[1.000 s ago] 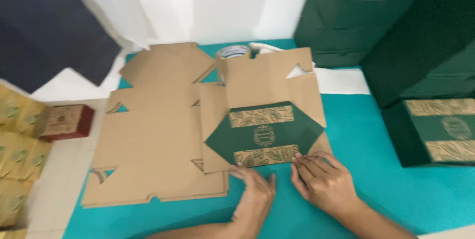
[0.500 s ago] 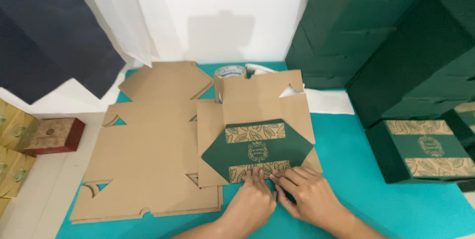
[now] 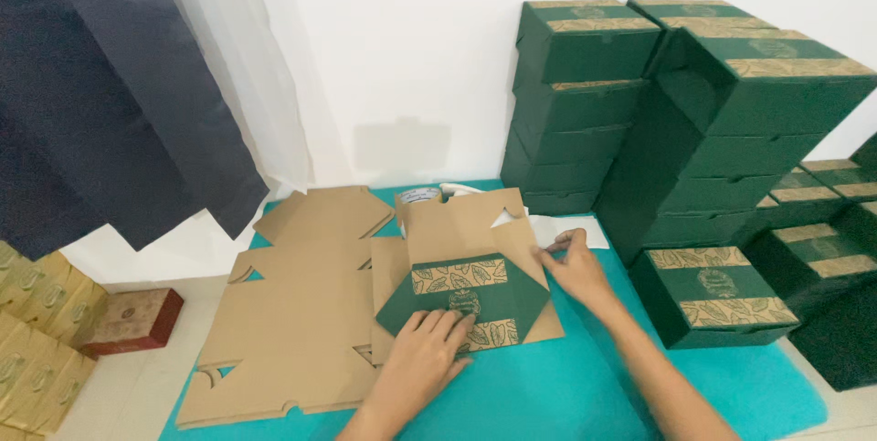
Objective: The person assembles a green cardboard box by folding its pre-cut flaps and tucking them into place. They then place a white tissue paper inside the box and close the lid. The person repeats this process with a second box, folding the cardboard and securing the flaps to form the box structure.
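While pressing flat on the green printed flap of the brown cardboard box blank (image 3: 466,290), left hand (image 3: 422,363) with fingers together. Right hand (image 3: 575,267) pinching the blank's right edge. Beside it leftward, matte flat blanks (image 3: 292,313) on the teal table (image 3: 548,395).

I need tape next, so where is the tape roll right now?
In the head view, the tape roll sits at the far edge of the teal mat, just behind the half-folded box and left of the green box stack.

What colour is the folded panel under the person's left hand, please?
Dark green with tan leaf-patterned bands, on the folded panel under the left hand; head view.
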